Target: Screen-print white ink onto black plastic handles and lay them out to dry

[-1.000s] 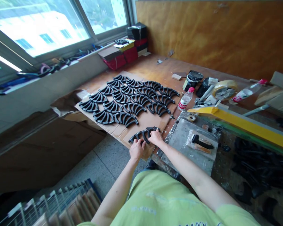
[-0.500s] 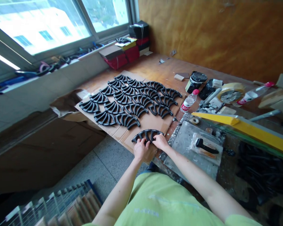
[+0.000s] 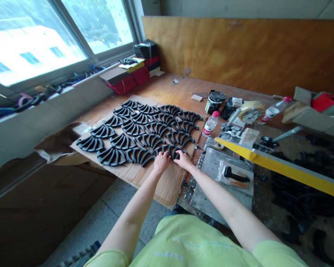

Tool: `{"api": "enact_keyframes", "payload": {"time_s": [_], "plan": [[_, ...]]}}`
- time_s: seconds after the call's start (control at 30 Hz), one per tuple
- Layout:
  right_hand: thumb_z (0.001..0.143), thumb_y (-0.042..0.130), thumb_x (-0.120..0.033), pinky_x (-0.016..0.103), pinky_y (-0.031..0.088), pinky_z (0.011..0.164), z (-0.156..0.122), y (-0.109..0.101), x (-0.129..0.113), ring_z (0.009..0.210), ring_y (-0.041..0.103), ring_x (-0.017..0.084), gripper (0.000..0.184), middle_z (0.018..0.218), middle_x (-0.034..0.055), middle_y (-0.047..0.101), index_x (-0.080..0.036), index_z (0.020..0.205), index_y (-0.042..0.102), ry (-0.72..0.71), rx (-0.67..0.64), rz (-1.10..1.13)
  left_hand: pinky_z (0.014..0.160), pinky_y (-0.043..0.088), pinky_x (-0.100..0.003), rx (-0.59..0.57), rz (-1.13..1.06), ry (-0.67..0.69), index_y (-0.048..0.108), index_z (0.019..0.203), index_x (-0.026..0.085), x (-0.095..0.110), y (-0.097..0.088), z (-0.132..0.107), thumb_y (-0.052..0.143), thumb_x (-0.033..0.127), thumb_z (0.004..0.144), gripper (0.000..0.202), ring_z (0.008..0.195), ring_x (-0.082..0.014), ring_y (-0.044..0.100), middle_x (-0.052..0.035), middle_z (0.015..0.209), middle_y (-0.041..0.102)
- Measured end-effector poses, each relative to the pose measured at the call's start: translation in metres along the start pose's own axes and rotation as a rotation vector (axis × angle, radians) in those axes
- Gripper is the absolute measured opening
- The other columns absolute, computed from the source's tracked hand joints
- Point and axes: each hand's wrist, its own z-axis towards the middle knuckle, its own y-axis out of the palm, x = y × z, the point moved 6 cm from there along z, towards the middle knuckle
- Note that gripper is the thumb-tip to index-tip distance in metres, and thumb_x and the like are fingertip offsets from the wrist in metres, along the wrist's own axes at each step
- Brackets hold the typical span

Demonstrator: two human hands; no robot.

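Observation:
Both hands are at a black, fan-shaped ribbed piece [image 3: 171, 149] near the front right of a cardboard sheet [image 3: 167, 185]. My left hand [image 3: 161, 162] grips its near left side with bent fingers. At its right end, my right hand [image 3: 183, 160] pinches the edge; the fingertips partly cover the ribs. Just beyond and to the left, several matching black fan pieces [image 3: 150, 140] lie in close, slanting rows on the cardboard. The held piece sits at the near right end of these rows, close against its neighbours.
Right of the cardboard stand a red-capped bottle [image 3: 210, 124] and a black-stained tub [image 3: 215, 101]. A yellow-edged cutter arm [image 3: 281, 168] slants across the right, over a grey plate [image 3: 211, 185]. A black-handled tool [image 3: 235, 174] lies there. Stacked boxes [image 3: 128, 79] sit by the window.
My hands have moved the fan piece away from the cardboard's near edge, up to the rows of other pieces. The camera view has shifted, showing more of the back wall.

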Motion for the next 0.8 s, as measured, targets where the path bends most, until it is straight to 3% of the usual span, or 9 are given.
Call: {"api": "enact_keyframes", "payload": {"time_s": [0.1,0.17,0.3,0.37,0.47,0.57,0.63,0.73,0.8], "plan": [[0.077,0.068,-0.023,0.034,0.048,0.09,-0.017,-0.011,0.003,0.102,0.064,0.022,0.059,0.109,0.009,0.069,-0.02,0.133,0.049,-0.048,-0.019,0.138,0.087,0.048,-0.036,0.058,0.008,0.038,0.046,0.14,0.017,-0.005,-0.004,-0.007,0.046,0.037,0.093,0.051,0.102,-0.026,0.064,-0.0198,0.132,0.052],[0.08,0.065,-0.022,0.034,0.049,0.09,-0.045,-0.032,0.015,0.099,0.065,0.02,0.053,0.113,0.0081,0.067,-0.021,0.131,0.051,-0.106,0.03,0.175,0.088,0.048,-0.037,0.139,-0.022,0.076,0.048,0.137,0.016,-0.002,-0.007,-0.018,0.046,0.037,0.092,0.05,0.103,-0.0269,0.064,-0.0211,0.135,0.05],[0.09,0.052,-0.023,0.037,0.046,0.097,-0.126,-0.099,0.065,0.106,0.062,0.02,0.032,0.119,0.0067,0.066,-0.024,0.121,0.06,-0.256,0.347,0.062,0.084,0.05,-0.036,0.182,-0.273,0.112,0.057,0.127,0.016,0.021,-0.016,-0.04,0.049,0.039,0.09,0.044,0.088,-0.0213,0.066,-0.0167,0.126,0.058],[0.092,0.049,-0.026,0.043,0.039,0.106,-0.162,-0.126,0.099,0.121,0.054,0.023,0.034,0.125,0.0093,0.063,-0.022,0.125,0.059,-0.248,0.499,-0.103,0.075,0.052,-0.032,0.097,-0.496,0.099,0.061,0.121,0.017,0.048,-0.027,-0.046,0.049,0.043,0.089,0.042,0.077,-0.017,0.064,-0.0124,0.115,0.064],[0.09,0.055,-0.028,0.05,0.031,0.112,-0.189,-0.136,0.137,0.134,0.041,0.027,0.046,0.139,0.0118,0.053,-0.019,0.135,0.052,-0.256,0.479,-0.312,0.06,0.05,-0.024,-0.04,-0.976,0.132,0.059,0.122,0.021,0.114,-0.061,-0.052,0.049,0.053,0.088,0.049,0.069,-0.013,0.061,-0.0065,0.099,0.068],[0.086,0.062,-0.028,0.052,0.025,0.115,-0.198,-0.123,0.143,0.139,0.034,0.027,0.055,0.146,0.0131,0.044,-0.016,0.138,0.049,-0.341,0.358,-0.385,0.052,0.045,-0.019,-0.106,-1.408,0.234,0.059,0.12,0.02,0.189,-0.109,-0.06,0.048,0.058,0.087,0.052,0.057,-0.0089,0.055,-0.002,0.08,0.066],[0.086,0.062,-0.028,0.051,0.025,0.115,-0.207,-0.118,0.137,0.138,0.036,0.026,0.051,0.144,0.0115,0.047,-0.018,0.135,0.053,-0.409,0.294,-0.359,0.049,0.042,-0.019,-0.126,-1.545,0.294,0.063,0.114,0.017,0.227,-0.133,-0.069,0.047,0.056,0.087,0.05,0.05,-0.008,0.05,0.0002,0.068,0.061],[0.089,0.056,-0.029,0.047,0.032,0.112,-0.233,-0.129,0.142,0.129,0.049,0.022,0.035,0.131,0.0055,0.061,-0.024,0.123,0.063,-0.417,0.252,-0.256,0.047,0.041,-0.019,-0.088,-1.591,0.299,0.065,0.109,0.015,0.242,-0.146,-0.085,0.049,0.055,0.086,0.049,0.049,-0.0088,0.05,0.0009,0.064,0.058],[0.088,0.056,-0.031,0.046,0.042,0.105,-0.254,-0.158,0.17,0.118,0.058,0.024,0.031,0.119,0.0033,0.068,-0.029,0.116,0.067,-0.219,0.372,-0.193,0.052,0.045,-0.021,-0.095,-1.579,0.25,0.066,0.108,0.016,0.23,-0.136,-0.096,0.047,0.061,0.085,0.054,0.055,-0.0107,0.055,-0.001,0.071,0.063]]}}
